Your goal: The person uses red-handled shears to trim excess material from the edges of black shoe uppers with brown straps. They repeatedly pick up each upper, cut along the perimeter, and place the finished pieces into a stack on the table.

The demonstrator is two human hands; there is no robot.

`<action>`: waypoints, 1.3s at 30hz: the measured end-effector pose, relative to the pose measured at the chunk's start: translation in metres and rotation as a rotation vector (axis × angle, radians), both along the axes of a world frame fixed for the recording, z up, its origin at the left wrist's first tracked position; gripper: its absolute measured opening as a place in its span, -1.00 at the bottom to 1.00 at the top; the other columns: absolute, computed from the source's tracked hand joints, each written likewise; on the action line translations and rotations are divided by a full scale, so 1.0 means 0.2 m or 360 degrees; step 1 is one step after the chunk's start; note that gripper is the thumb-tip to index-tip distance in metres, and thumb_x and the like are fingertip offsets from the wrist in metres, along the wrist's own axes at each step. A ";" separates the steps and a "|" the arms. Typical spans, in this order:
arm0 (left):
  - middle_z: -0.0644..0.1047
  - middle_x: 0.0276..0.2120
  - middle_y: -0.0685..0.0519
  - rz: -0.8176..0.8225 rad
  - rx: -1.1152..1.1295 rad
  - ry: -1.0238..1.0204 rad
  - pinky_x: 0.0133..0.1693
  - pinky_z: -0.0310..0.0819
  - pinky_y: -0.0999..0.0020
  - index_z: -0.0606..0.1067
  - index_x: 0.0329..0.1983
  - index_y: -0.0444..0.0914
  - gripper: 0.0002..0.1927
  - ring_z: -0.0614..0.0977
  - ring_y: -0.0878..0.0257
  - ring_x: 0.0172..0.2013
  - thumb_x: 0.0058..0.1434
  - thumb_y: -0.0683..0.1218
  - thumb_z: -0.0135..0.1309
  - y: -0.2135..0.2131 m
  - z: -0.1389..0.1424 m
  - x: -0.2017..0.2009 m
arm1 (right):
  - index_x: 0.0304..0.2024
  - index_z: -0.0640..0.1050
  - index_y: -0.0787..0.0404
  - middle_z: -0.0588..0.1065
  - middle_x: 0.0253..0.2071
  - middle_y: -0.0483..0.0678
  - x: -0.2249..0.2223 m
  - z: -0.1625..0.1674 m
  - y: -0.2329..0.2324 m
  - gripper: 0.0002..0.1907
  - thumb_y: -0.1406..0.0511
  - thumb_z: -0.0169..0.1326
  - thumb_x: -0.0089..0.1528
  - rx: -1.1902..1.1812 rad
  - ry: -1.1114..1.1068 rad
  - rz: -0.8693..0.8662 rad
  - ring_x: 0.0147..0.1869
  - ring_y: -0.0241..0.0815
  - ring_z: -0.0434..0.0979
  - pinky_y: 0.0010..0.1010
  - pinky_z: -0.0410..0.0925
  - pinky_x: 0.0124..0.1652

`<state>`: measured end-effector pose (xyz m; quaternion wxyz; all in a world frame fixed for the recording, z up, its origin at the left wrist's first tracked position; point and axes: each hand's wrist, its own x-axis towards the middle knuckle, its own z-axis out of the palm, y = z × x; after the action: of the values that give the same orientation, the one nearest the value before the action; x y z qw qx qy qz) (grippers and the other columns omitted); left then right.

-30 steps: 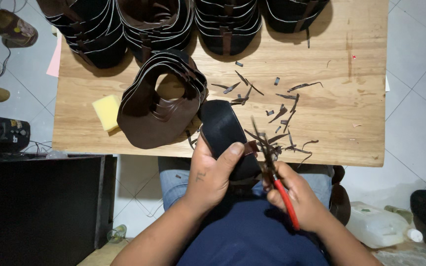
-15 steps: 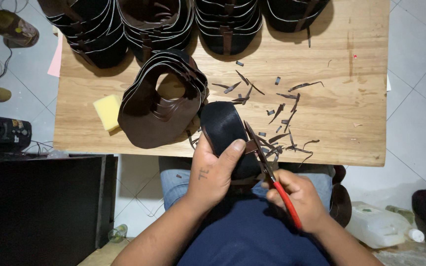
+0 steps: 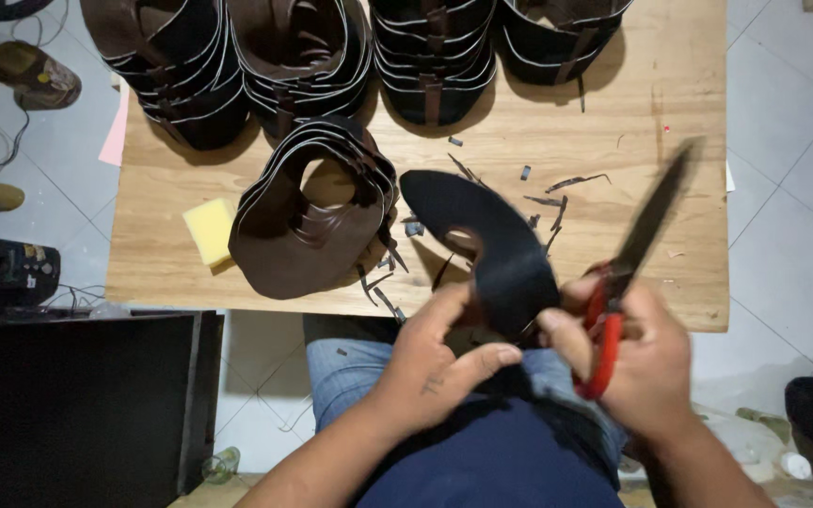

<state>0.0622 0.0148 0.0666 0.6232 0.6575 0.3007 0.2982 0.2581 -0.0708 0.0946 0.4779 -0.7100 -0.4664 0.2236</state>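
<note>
The black piece (image 3: 491, 246) is lying half on the tabletop (image 3: 613, 122) edge, half over the lap, at about 6 o'clock of the board. The left hand (image 3: 435, 362) is pinching its near end between thumb and fingers, and the right hand (image 3: 637, 362) is touching that end with its fingertips while clenching red-handled scissors (image 3: 628, 273), whose blades are pointing up to 1 o'clock, off the piece and blurred. Judging by the trimmings (image 3: 548, 193) scattered at 12 to 1 o'clock of the piece, cutting is well under way — whether this piece needs more I cannot tell. A brown stack (image 3: 308, 221) is sitting at 9 o'clock with a yellow sponge (image 3: 209, 230) beyond it, and four darker stacks (image 3: 425, 56) are lining the far edge — which of these are finished is not showing.
</note>
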 end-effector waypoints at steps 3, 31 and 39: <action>0.46 0.04 0.06 0.0250 -0.0095 -0.0062 0.00 0.49 0.43 0.37 0.25 -0.33 -0.47 0.54 0.36 -0.05 0.22 -0.15 0.18 0.04 -0.08 -0.01 | 0.06 0.45 0.33 0.50 -0.15 -0.07 0.11 0.06 0.10 -0.60 0.40 0.32 0.25 0.0237 -0.0193 -0.0114 -0.15 -0.37 0.52 -0.52 0.41 -0.14; 0.57 -0.09 -0.13 0.1181 0.0401 0.0299 -0.02 0.51 0.24 0.47 0.05 -0.39 -0.56 0.64 0.04 -0.10 0.23 -0.01 0.20 0.56 -0.38 -0.07 | 0.03 0.47 0.19 0.49 -0.34 -0.15 0.22 -0.32 0.98 -0.66 0.33 0.25 0.23 -0.0116 -0.0050 0.0361 -0.33 -0.38 0.44 -0.49 0.35 -0.30; 0.61 -0.33 -0.07 0.1171 0.0542 0.0561 -0.18 0.53 0.23 0.56 -0.12 -0.33 -0.76 0.66 0.06 -0.30 0.27 -0.06 0.12 0.78 -0.39 -0.08 | 0.07 0.44 0.26 0.59 0.00 -0.03 -0.08 -0.54 0.40 -0.54 0.40 0.23 0.13 -0.0544 0.0825 0.0565 -0.04 -0.22 0.64 -0.36 0.53 -0.03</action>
<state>0.0458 0.1701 -0.0109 0.2976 0.6407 0.5631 0.4287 0.2423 0.0097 -0.0136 0.4085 -0.6073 -0.4017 0.5504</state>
